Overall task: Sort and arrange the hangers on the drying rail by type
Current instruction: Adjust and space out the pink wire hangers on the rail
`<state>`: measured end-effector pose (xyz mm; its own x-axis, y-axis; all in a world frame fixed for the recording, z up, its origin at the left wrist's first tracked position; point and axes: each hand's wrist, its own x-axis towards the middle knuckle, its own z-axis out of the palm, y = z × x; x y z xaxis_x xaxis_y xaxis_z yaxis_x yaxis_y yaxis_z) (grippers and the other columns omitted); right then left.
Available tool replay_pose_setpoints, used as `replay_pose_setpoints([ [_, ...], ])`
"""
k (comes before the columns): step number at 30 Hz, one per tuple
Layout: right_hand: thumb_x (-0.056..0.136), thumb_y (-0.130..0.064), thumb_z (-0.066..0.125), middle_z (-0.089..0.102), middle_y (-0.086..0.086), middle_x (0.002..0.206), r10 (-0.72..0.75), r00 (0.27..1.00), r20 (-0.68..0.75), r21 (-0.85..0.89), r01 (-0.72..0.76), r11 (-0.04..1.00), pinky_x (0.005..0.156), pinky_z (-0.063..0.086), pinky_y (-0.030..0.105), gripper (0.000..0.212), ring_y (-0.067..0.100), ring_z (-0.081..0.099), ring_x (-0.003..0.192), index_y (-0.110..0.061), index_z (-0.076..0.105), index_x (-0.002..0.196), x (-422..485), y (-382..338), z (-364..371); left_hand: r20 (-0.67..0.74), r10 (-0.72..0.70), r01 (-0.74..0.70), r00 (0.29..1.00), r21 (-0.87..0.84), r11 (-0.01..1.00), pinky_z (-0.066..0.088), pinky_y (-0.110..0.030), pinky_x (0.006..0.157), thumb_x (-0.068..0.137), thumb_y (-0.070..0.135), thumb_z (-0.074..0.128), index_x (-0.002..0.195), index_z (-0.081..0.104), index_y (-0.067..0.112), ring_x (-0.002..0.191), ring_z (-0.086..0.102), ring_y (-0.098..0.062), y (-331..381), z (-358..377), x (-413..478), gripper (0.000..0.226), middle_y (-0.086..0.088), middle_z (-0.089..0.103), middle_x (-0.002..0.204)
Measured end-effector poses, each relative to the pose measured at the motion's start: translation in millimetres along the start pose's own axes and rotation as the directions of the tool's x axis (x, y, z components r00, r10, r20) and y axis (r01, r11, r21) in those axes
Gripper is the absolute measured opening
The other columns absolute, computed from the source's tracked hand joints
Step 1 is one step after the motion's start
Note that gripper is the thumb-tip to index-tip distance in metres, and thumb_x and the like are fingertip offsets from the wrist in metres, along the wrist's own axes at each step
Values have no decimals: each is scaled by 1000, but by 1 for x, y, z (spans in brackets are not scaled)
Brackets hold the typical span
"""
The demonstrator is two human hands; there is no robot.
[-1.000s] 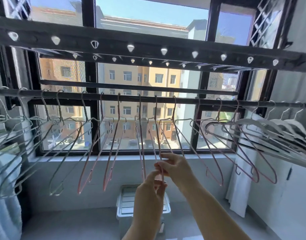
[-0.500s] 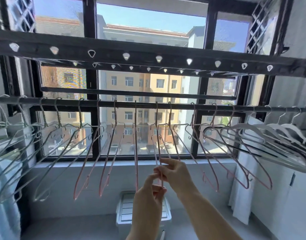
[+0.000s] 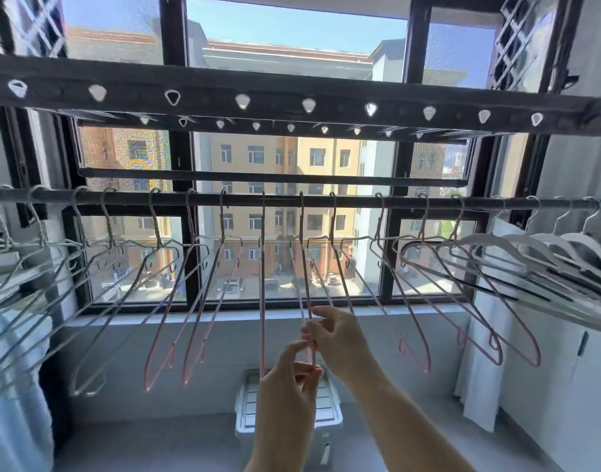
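Observation:
A dark drying rail (image 3: 353, 201) runs across the window at head height. Several grey wire hangers (image 3: 87, 301) hang at its left end, several pink wire hangers (image 3: 203, 301) fill the middle, and several white plastic hangers (image 3: 544, 267) crowd the right end. Both hands are raised to one pink hanger (image 3: 305, 287) seen edge-on near the centre. My left hand (image 3: 288, 379) pinches its lower tip from below. My right hand (image 3: 340, 342) grips the same hanger slightly higher, fingers closed around the wire.
A thicker dark bar with white hook holes (image 3: 309, 105) spans above the rail. A clear lidded storage box (image 3: 288, 417) stands on the floor under my hands. A pale cloth (image 3: 9, 386) hangs at the left and a white curtain (image 3: 479, 386) at the right.
The view has tilted, so the rail and hangers sit lower in the frame. Both hands stay on the same pink hanger, which has turned more edge-on and shifted slightly right.

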<state>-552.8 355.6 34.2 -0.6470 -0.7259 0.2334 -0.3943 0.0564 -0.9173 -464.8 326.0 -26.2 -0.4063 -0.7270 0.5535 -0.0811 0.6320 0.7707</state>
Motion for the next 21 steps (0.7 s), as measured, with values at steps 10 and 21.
replay_pose_setpoints([
  [10, 89, -24, 56, 61, 3, 113, -61, 990, -128, -281, 23, 959, 84, 45, 27, 34, 14, 56, 96, -11, 51, 121, 10, 12, -55, -102, 124, -121, 987, 36, 992, 40, -9, 75, 67, 8, 76, 109, 58, 18, 79, 50, -5, 27, 5, -10, 48, 11, 46, 90],
  [21, 82, -4, 62, 70, 15, 88, 124, 992, 5, 321, -119, 939, 75, 56, 28, 13, 20, 70, 79, -5, 64, 95, 6, 34, -60, 105, 4, -7, 994, 31, 1000, 47, -8, 80, 83, 14, 62, 124, 51, 19, 82, 63, 1, 35, 52, -11, 44, 4, 69, 102],
])
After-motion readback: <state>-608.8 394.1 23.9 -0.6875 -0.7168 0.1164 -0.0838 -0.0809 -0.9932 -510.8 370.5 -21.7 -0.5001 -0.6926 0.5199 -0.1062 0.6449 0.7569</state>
